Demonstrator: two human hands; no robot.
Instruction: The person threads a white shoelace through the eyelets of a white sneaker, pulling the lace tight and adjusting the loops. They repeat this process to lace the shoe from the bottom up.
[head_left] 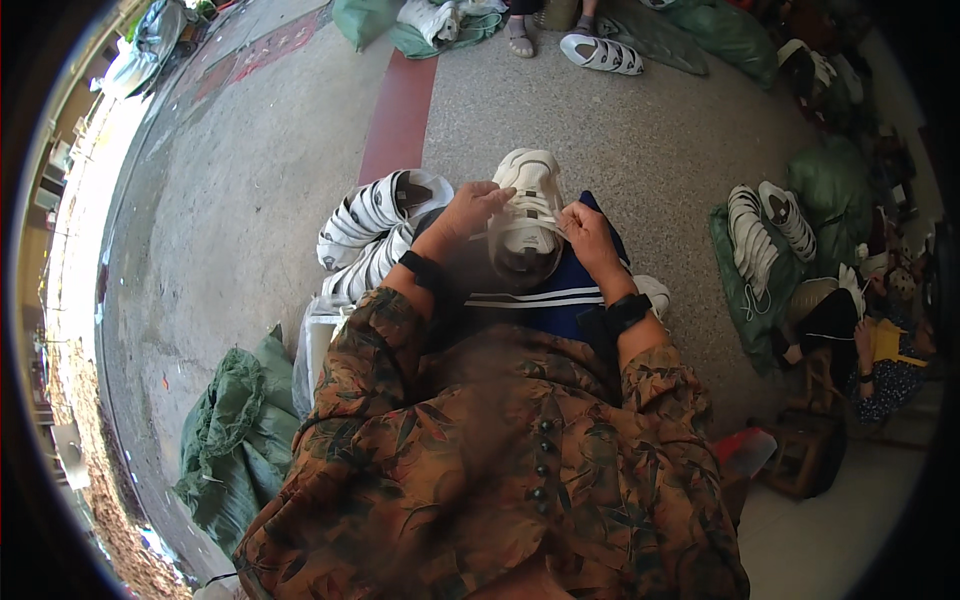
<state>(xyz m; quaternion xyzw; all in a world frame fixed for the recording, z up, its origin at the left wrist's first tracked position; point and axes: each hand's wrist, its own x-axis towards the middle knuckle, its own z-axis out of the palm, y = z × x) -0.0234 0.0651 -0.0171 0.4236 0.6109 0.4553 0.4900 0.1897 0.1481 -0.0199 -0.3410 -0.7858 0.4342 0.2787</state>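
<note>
You angle both forearms inward, left hand point(475, 208) and right hand point(588, 235) meeting at one white shoe point(530, 172), toe outward, by your lap's point(550, 315) far edge. Your right grip pinches its lace point(545, 224); I cannot tell whether your left pinches. Its inside mark point(529, 241) is unreadable. Two shoes point(748, 238) lie rightward on a sack point(727, 270).

Just how the right hand point(583, 228) meets the cream sneaker's lace point(541, 218) is too small to tell. Below it, the wrist partly hides a white shoe point(656, 291); well beyond, the upper edge cuts off a co-worker point(521, 46).
</note>
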